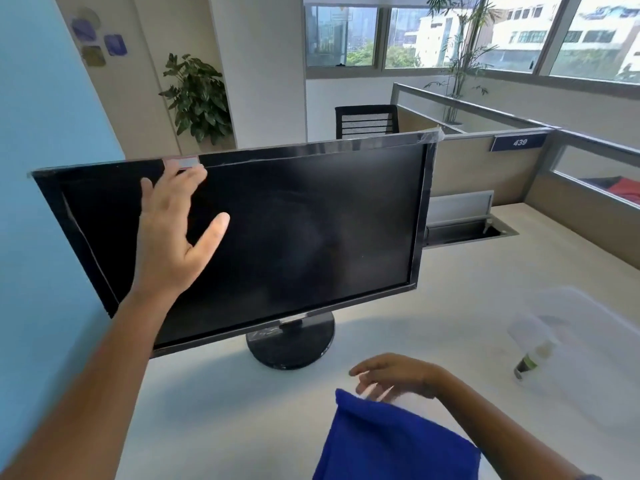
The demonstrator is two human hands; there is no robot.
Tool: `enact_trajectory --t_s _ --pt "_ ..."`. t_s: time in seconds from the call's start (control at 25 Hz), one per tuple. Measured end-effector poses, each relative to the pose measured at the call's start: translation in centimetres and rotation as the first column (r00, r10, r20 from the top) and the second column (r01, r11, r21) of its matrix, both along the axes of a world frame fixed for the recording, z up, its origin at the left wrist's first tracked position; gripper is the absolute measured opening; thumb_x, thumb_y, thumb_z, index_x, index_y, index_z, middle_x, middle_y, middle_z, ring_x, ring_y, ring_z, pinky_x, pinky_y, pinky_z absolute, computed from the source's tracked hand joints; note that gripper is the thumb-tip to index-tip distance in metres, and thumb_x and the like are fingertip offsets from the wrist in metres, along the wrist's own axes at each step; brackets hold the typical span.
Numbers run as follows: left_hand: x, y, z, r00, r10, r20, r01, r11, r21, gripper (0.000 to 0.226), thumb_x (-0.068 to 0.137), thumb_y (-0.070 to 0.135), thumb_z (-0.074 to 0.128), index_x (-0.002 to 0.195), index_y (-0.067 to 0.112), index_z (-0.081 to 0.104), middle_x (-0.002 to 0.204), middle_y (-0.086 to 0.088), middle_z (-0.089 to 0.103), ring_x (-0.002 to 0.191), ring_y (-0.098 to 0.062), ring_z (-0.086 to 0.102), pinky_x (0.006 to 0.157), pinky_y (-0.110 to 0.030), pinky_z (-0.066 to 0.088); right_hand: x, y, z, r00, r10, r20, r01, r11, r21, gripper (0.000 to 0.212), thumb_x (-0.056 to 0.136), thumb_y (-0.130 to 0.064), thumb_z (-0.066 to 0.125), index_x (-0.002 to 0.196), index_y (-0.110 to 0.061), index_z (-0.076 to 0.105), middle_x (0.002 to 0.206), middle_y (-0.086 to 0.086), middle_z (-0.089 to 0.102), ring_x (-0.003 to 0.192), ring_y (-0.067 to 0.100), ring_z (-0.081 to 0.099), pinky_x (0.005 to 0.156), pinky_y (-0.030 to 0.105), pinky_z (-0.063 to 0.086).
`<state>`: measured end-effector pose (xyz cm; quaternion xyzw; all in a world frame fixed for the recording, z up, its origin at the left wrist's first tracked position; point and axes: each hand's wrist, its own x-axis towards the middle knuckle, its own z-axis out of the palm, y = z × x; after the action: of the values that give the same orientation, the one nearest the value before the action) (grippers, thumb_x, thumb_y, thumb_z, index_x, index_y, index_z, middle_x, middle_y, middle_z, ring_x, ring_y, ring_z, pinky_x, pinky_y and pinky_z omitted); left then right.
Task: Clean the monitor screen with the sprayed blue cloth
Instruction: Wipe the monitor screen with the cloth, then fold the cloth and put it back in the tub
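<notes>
**Steady the monitor, then bring up the cloth**

Best to brace the monitor [242, 233] by its top bezel before wiping, so it doesn't tip. The left hand [173, 233] reaches up there, fingers spread, gripping nothing. The right hand [394, 375] hovers open, low and near, above the blue cloth [391, 441] draped over the counter [214, 403].

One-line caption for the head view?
Left hand open at black flat-screen monitor; right hand open above blue cloth on pale desk.

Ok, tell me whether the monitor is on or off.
Off, or at least showing nothing: the monitor screen is uniformly black, with only faint smudges and reflections.
</notes>
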<state>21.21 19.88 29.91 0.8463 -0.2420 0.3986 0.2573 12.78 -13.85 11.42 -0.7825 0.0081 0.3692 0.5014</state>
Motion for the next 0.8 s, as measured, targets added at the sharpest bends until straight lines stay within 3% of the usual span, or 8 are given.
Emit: enact_trajectory --t_s 0.08,0.16,0.28,0.4,0.52,0.8 --pt "-1.3 -4.3 -3.0 0.987 -0.113 -0.112 0.115 0.993 0.011 0.053 0.090 0.040 0.049 0.134 0.012 0.045 0.141 0.000 0.045 0.140 -0.015 0.026 0.119 -0.041 0.008 -0.1 -2.9 -1.0 0.959 -0.148 0.241 0.198 0.960 -0.197 0.038 0.097 -0.029 0.054 0.133 -0.018 0.052 0.132 0.010 0.058 0.111 0.021 0.059 0.100 0.036 0.049" --pt "-2.7 -8.5 -6.7 0.942 -0.216 -0.256 0.235 0.971 0.045 0.049 0.090 0.038 0.051 0.132 0.014 0.049 0.139 0.004 0.048 0.139 -0.011 0.028 0.118 -0.038 0.015 -1.2 -4.9 -1.4 0.932 -0.181 0.314 0.267 0.929 -0.256 0.046 0.093 -0.044 0.055 0.133 -0.022 0.051 0.131 0.006 0.058 0.110 0.018 0.059 0.097 0.031 0.048" --pt "-4.9 -14.0 -13.3 0.769 -0.261 -0.583 0.413 0.899 0.143 0.040 0.091 0.034 0.054 0.130 0.023 0.052 0.137 0.007 0.052 0.134 -0.007 0.035 0.112 -0.032 0.030 -4.3 -6.8 -2.5 0.980 0.085 0.179 0.006 0.891 -0.454 0.068 0.081 -0.066 0.057 0.136 -0.027 0.048 0.131 0.000 0.056 0.110 0.015 0.057 0.096 0.028 0.044" --pt "-7.3 -18.1 -19.6 0.597 -0.188 -0.780 0.563 0.791 0.240 0.036 0.093 0.035 0.048 0.129 0.030 0.050 0.136 0.011 0.051 0.125 -0.006 0.043 0.100 -0.023 0.034 -7.3 -7.4 -4.2 0.936 0.311 0.164 -0.158 0.789 -0.594 0.082 0.073 -0.066 0.064 0.141 -0.025 0.041 0.132 0.002 0.045 0.114 0.019 0.051 0.096 0.032 0.044" --pt "-8.8 -20.4 -23.5 0.532 -0.129 -0.837 0.634 0.716 0.292 0.037 0.094 0.033 0.047 0.130 0.026 0.048 0.134 0.008 0.052 0.120 -0.011 0.046 0.094 -0.023 0.035 -8.2 -7.6 -4.8 0.927 0.329 0.181 -0.156 0.776 -0.611 0.077 0.072 -0.050 0.069 0.139 -0.025 0.040 0.129 0.003 0.043 0.113 0.023 0.052 0.091 0.033 0.045" --pt "-7.4 -21.6 -24.1 0.563 0.058 -0.825 0.560 0.707 0.432 0.045 0.088 0.041 0.056 0.129 0.025 0.048 0.125 0.003 0.056 0.113 -0.018 0.049 0.099 -0.033 0.033 -4.7 -9.9 -4.6 0.932 0.329 0.152 -0.175 0.776 -0.606 0.045 0.080 -0.021 0.065 0.123 -0.022 0.053 0.122 0.006 0.058 0.104 0.022 0.058 0.087 0.033 0.052"
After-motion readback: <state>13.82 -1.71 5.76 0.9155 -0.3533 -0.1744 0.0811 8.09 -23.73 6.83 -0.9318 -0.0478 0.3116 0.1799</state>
